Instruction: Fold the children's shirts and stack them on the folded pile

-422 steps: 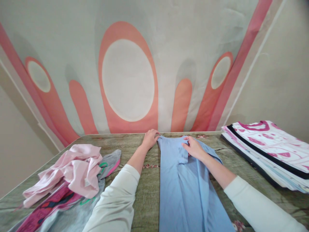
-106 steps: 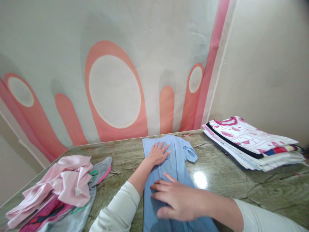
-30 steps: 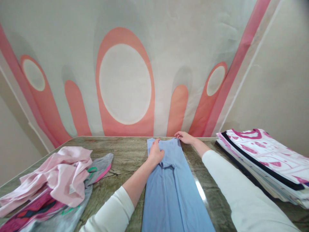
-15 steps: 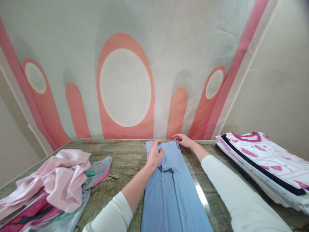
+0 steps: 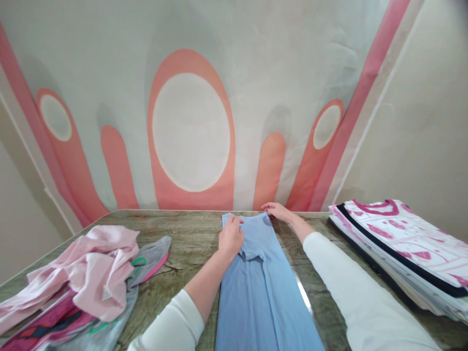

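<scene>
Blue shirt (image 5: pixel 263 292) laid lengthwise on the table (image 5: pixel 190 234), its far end near the table's back edge and its near end running out of view at the bottom. A few seconds earlier both hands lay flat on its middle and one sleeve stuck out to the right. That sleeve is now turned in, so the shirt forms a narrow band. The left hand (image 5: pixel 231 236) has crept a little toward the far left corner, fingers curled and closed on the cloth. The right hand (image 5: pixel 278 212) is at the far right corner, fingertips and thumb drawn together on the edge. Both sleeve folds are thus complete, and both hands now hold the far end. Left, a loose heap of pink clothes (image 5: pixel 91 263); right, a stack of folded clothes (image 5: pixel 402 239).
</scene>
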{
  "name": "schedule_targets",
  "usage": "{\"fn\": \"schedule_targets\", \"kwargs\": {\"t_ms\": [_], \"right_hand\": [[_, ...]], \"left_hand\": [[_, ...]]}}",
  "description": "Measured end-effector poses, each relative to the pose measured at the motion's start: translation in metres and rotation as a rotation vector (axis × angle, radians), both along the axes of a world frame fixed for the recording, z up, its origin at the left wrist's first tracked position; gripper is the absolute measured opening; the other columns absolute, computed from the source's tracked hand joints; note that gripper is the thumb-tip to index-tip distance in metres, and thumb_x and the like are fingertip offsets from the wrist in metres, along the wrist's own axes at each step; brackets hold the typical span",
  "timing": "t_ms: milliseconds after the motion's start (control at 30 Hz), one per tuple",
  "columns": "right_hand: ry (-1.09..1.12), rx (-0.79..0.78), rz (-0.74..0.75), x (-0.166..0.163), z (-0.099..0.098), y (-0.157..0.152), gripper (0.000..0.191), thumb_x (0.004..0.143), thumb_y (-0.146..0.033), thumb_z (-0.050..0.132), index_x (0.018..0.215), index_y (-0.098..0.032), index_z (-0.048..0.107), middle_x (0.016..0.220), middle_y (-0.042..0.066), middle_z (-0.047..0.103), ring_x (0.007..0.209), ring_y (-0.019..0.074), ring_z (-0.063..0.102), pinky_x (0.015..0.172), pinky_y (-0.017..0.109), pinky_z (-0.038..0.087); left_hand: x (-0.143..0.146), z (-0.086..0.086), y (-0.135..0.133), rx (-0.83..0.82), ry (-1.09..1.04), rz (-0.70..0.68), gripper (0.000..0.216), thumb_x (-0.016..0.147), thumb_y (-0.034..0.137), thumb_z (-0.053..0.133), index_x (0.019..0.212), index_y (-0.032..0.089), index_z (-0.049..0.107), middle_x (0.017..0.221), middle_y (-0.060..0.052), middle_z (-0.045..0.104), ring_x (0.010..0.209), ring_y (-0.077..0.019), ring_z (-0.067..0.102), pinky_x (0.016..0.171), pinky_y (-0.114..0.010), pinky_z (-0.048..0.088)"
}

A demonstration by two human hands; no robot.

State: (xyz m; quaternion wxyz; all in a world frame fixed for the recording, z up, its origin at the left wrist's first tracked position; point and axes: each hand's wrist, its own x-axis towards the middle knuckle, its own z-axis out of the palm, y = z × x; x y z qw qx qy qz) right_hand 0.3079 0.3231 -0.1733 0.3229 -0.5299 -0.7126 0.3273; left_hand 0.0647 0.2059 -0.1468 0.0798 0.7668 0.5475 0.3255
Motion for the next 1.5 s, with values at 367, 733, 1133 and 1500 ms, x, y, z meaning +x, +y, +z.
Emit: {"fn": "schedule_targets", "kwargs": {"t_ms": [367,733,1133,1500], "right_hand": [[-0.06,0.232,-0.066,-0.004,-0.005,-0.015,0.042,0.068,-0.013,0.057,0.109,-0.015,0.056,0.105,0.008,0.062,0.097,0.0175,0.057,0.089,0.034,0.043],[-0.582,0.214,0.094,-0.013,-0.002,-0.089,0.069,0.087,-0.057,0.025,0.14,-0.013,0.028,0.147,0.009,0.02,0.135,0.0219,0.015,0.11,0.038,0.01],[-0.699,0.122,0.022,-0.04,0.007,-0.106,0.075,0.085,-0.065,0.007,0.142,-0.018,0.02,0.149,0.005,0.014,0.136,0.0202,0.01,0.109,0.039,0.004],[-0.703,0.219,-0.169,-0.027,-0.001,-0.111,0.053,0.092,-0.044,0.018,0.133,-0.018,0.039,0.144,0.007,0.029,0.132,0.0202,0.023,0.106,0.041,0.018]], "left_hand": [[0.0,0.008,-0.006,0.047,0.3,0.023,0.028,0.08,0.011,0.042,0.101,0.022,0.056,0.119,-0.005,0.05,0.104,-0.0202,0.05,0.086,-0.033,0.039],[0.018,-0.006,-0.016,-0.059,0.48,-0.273,0.052,0.091,0.048,0.025,0.134,0.022,0.036,0.144,-0.007,0.03,0.132,-0.0262,0.024,0.105,-0.049,0.018],[0.015,-0.005,-0.018,-0.07,0.529,-0.284,0.058,0.091,0.051,0.018,0.136,0.019,0.033,0.145,-0.008,0.027,0.132,-0.0267,0.022,0.106,-0.049,0.017],[0.012,-0.011,-0.014,-0.079,0.543,-0.28,0.052,0.092,0.043,0.02,0.137,0.021,0.03,0.146,-0.006,0.025,0.133,-0.025,0.022,0.106,-0.048,0.019]]}}
